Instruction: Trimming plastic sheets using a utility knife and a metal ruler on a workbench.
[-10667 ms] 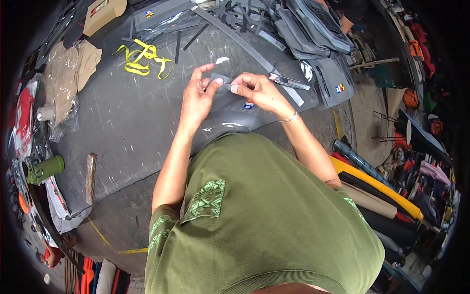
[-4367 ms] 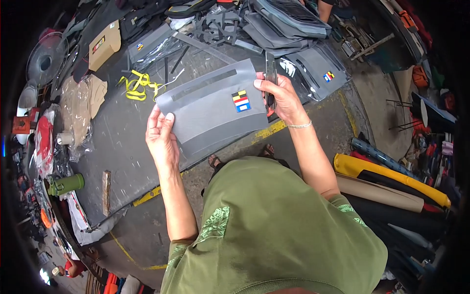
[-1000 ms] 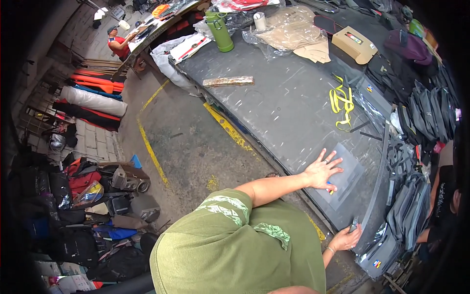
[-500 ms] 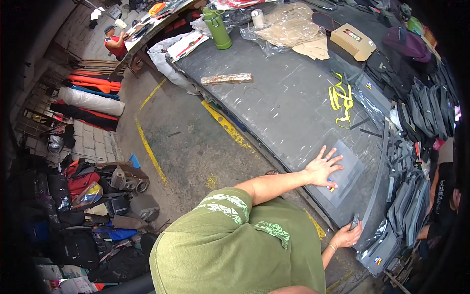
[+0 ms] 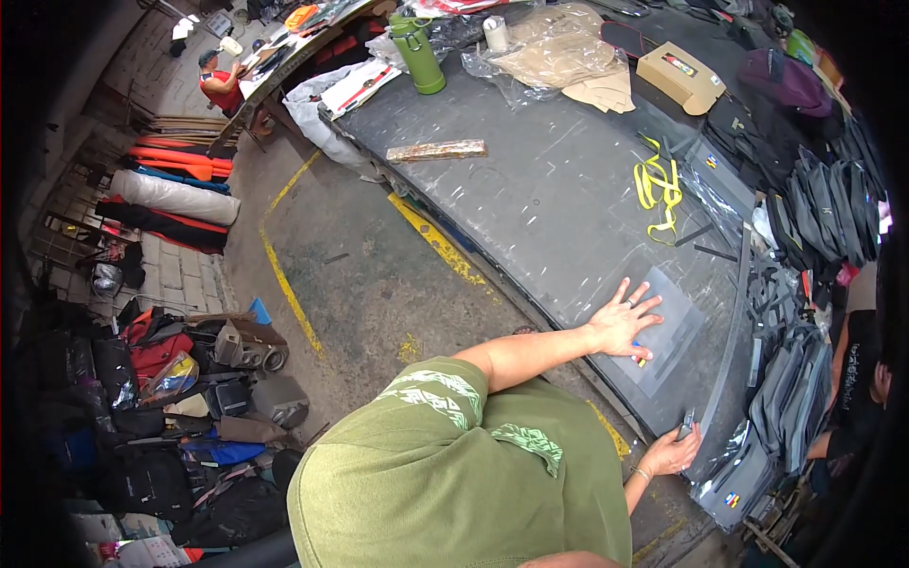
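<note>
My left hand (image 5: 625, 324) lies palm down with its fingers spread on a dark grey fabric panel (image 5: 674, 331). Its thumb is beside a small coloured label (image 5: 641, 358) on the panel. At the table's near edge, my right hand (image 5: 670, 452) is closed around a small grey tool (image 5: 687, 422) whose exact kind I cannot make out. The tool's tip stands near the lower corner of the panel. A long grey strip (image 5: 735, 331) runs along the table to the right of the panel.
On the dark table (image 5: 511, 208) are a tangled yellow strap (image 5: 650, 194), a worn flat bar (image 5: 437, 151), a green bottle (image 5: 419, 57) and a cardboard box (image 5: 680, 78). Stacked grey bag pieces (image 5: 791, 388) line the right side, near another person (image 5: 860, 374). Bags (image 5: 142, 473) pile up at left.
Both hands keep nearly the same places, the left flat on the panel and the right holding the tool. The view has shifted very slightly.
</note>
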The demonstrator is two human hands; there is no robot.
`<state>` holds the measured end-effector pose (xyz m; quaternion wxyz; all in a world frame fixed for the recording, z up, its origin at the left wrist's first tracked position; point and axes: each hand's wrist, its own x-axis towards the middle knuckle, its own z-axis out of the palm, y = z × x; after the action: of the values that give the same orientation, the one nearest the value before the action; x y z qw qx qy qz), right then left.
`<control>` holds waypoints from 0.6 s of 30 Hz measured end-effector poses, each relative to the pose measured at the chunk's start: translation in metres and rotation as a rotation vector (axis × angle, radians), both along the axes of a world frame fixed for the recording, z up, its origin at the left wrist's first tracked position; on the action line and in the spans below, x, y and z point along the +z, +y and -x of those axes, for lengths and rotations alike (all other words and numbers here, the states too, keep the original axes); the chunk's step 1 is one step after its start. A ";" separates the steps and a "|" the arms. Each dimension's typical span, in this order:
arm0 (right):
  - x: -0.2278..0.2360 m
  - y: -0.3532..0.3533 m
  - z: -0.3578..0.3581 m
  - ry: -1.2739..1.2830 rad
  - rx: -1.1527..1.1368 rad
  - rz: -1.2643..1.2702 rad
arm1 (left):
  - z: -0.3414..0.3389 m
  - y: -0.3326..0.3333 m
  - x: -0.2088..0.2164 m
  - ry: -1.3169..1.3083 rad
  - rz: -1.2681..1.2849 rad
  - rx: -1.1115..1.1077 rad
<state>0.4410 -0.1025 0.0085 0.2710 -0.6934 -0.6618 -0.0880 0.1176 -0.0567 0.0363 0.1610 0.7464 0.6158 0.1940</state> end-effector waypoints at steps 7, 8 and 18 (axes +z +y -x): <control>0.004 -0.002 0.002 0.000 -0.005 0.019 | 0.001 0.001 0.002 0.002 -0.006 -0.004; 0.004 -0.002 0.002 -0.004 -0.011 0.024 | 0.001 0.001 0.002 0.003 -0.006 -0.001; 0.001 -0.001 0.000 -0.065 0.009 -0.042 | 0.000 0.001 -0.001 0.033 -0.011 -0.006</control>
<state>0.4413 -0.1032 0.0091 0.2642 -0.6815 -0.6713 -0.1231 0.1176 -0.0561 0.0351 0.1474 0.7522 0.6152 0.1844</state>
